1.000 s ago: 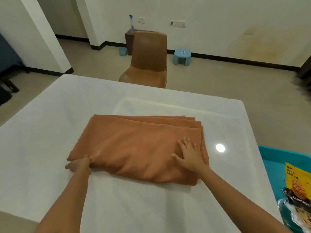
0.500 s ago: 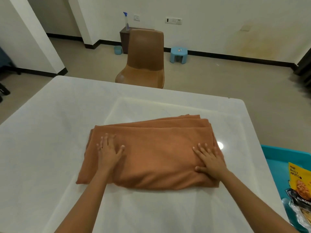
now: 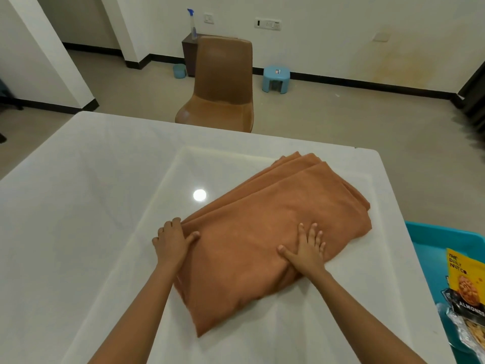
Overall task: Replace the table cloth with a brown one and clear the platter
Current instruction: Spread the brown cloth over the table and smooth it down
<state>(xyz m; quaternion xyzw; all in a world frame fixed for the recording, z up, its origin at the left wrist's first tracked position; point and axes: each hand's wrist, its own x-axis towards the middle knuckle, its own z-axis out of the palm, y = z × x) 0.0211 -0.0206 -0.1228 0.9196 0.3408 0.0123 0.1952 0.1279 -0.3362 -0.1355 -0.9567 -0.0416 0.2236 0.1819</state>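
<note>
A folded brown cloth (image 3: 275,232) is seen lying on the white table (image 3: 78,206), set at a slant, its far end pointing toward the table's far right corner and its near end toward the near edge between the two forearms. Several stacked layers are visible along its far left edge.

The left hand (image 3: 172,241) is placed at the cloth's left edge, near the middle of its length. Its fingers (image 3: 170,224) are curled over that edge and the thumb is laid on top of the fabric, so the edge is pinched between thumb and fingers. How many layers are taken up cannot be told.

The right hand (image 3: 307,252) is laid palm down on the cloth's upper surface, on the near right part. Its fingertips (image 3: 312,228) are spread apart and pressed flat on the fabric, with the thumb extended to the left; nothing is gripped by it. A shallow crease is noted in the fabric just under the thumb.

The table is bare of any other covering, and a round reflection of a lamp is observed on its glossy top, left of the cloth. A teal platter (image 3: 430,237) is seen at the right edge of the view, beside the table, with a yellow nut packet (image 3: 464,282) and further packets in it, partly cut off. A brown chair (image 3: 223,85) is stood beyond the far side of the table.
</note>
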